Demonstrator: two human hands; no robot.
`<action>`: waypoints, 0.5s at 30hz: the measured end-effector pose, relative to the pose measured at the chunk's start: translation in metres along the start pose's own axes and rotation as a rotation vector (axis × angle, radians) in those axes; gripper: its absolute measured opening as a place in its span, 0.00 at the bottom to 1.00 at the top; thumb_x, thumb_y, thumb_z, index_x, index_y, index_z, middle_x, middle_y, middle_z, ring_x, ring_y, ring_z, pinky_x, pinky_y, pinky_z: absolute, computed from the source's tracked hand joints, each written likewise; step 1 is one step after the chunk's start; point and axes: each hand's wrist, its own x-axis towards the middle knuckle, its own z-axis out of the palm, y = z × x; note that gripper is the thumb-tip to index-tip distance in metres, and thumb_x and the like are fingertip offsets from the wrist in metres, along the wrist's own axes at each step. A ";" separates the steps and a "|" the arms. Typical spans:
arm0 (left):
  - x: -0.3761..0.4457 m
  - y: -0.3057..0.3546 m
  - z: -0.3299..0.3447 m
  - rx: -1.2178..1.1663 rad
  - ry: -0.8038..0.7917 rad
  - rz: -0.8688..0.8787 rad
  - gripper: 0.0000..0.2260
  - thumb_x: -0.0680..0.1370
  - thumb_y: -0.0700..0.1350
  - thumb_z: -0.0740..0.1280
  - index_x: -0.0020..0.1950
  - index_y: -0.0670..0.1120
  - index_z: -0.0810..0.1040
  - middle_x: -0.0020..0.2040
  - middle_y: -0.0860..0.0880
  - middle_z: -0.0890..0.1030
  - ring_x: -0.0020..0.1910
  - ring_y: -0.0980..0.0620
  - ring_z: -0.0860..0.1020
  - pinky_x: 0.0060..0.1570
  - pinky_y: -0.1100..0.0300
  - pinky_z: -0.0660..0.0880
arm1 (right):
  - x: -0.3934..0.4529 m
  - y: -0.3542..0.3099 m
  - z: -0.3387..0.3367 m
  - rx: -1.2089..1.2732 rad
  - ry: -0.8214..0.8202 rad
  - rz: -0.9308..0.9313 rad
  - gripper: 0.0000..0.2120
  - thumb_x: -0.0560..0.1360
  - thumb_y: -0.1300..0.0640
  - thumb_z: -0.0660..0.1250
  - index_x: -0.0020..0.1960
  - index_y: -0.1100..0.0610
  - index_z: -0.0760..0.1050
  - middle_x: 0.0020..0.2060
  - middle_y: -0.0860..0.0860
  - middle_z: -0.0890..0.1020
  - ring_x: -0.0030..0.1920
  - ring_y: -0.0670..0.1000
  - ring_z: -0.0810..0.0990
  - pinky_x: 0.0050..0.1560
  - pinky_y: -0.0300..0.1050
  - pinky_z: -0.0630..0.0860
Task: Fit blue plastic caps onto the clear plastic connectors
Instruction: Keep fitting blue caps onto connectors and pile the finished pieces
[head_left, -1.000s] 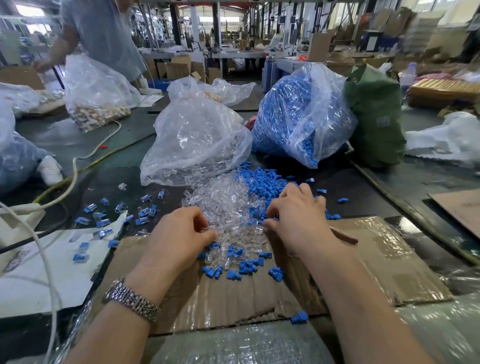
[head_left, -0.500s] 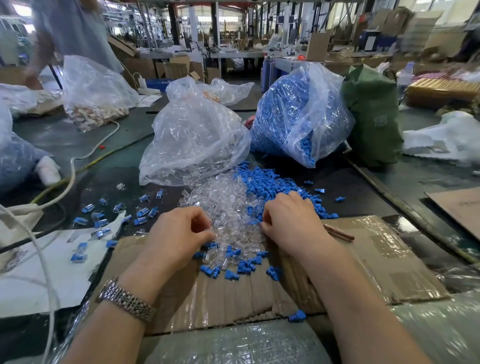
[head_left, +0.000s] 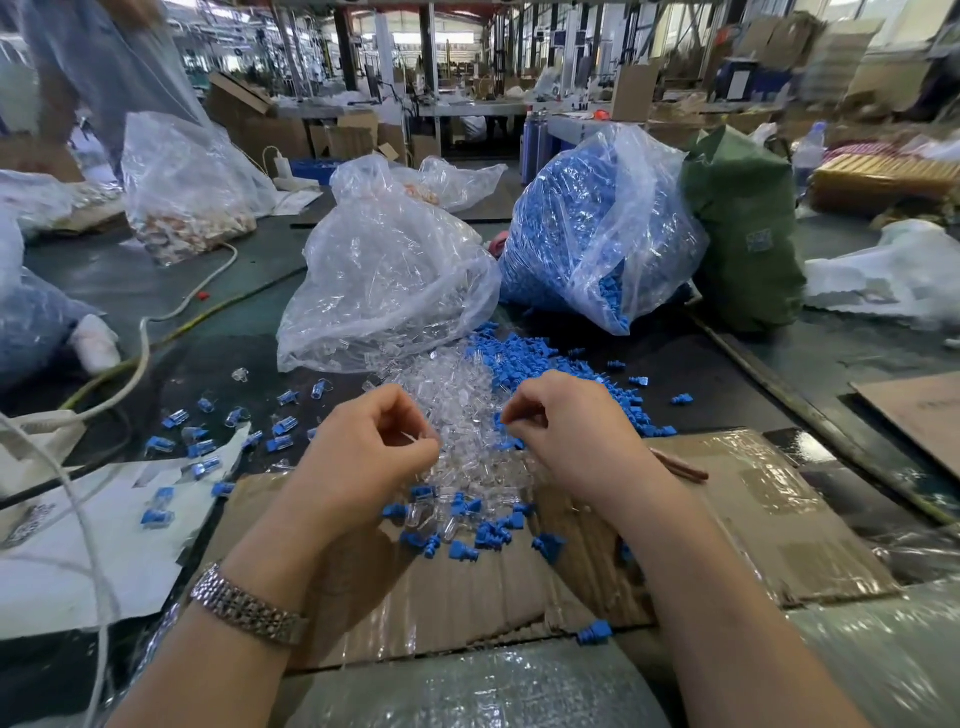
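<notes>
Dark worktable (head_left: 831, 358) in a cluttered factory hall, frame centre: left hand (head_left: 358, 457) and right hand (head_left: 566, 431) curled above clear connectors (head_left: 457, 395), each apparently pinching something indiscernible.

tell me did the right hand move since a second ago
Yes. The right hand lifted off the clear connector pile and drew slightly left, fingertips now pinched above it.

Both forearms are bare all the way up, no sleeves or gloves in view. The left hand (head_left: 363, 457) side has a silver metal watch band (head_left: 247, 608) on the wrist, chunky shiny links, face turned away so can't see it. The right hand (head_left: 576, 431) and wrist have nothing on.
</notes>
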 end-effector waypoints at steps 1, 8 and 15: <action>-0.001 0.002 0.000 -0.038 -0.030 0.000 0.05 0.75 0.40 0.74 0.47 0.46 0.79 0.41 0.48 0.84 0.39 0.51 0.83 0.40 0.64 0.81 | -0.001 -0.002 -0.001 0.140 0.012 0.016 0.04 0.77 0.56 0.73 0.45 0.48 0.82 0.41 0.42 0.83 0.44 0.43 0.81 0.49 0.40 0.78; -0.004 0.007 -0.005 -0.449 -0.207 -0.048 0.11 0.74 0.43 0.71 0.56 0.46 0.84 0.48 0.47 0.87 0.45 0.51 0.86 0.44 0.65 0.80 | -0.006 -0.011 -0.008 0.652 -0.049 -0.065 0.03 0.78 0.62 0.71 0.48 0.55 0.82 0.40 0.49 0.86 0.43 0.45 0.85 0.49 0.38 0.79; -0.003 0.007 -0.001 -0.710 -0.243 -0.072 0.14 0.73 0.41 0.71 0.56 0.37 0.81 0.50 0.37 0.86 0.47 0.42 0.86 0.45 0.59 0.83 | -0.012 -0.017 -0.012 0.586 -0.018 -0.195 0.02 0.77 0.62 0.72 0.48 0.57 0.82 0.37 0.45 0.82 0.36 0.38 0.77 0.42 0.32 0.73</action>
